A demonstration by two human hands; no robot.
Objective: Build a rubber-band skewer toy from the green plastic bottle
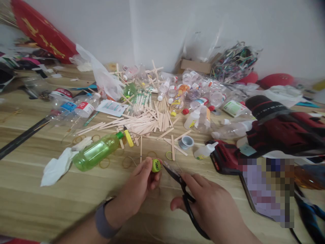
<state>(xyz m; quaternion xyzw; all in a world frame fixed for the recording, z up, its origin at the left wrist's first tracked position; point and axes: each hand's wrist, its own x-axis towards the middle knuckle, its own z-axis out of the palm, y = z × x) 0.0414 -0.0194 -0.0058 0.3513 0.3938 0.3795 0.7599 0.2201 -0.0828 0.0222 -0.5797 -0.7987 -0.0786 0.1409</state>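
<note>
Between the thumb and fingers of my left hand is a small yellow-green bottle cap with dark print on its top. My right hand is closed around a pair of black-handled scissors. The scissor blades point up and left, their tip close to the cap; whether they touch it I cannot tell. A thin string or wire shows near the blades. Beyond my left hand a green plastic bottle lies on its side, beside a small yellow-handled tool.
Loose wooden craft sticks cover the table's middle. Clear plastic bottles crowd the back. A spool and a white glue bottle stand beyond my right hand. A red-black power drill and a phone lie at right.
</note>
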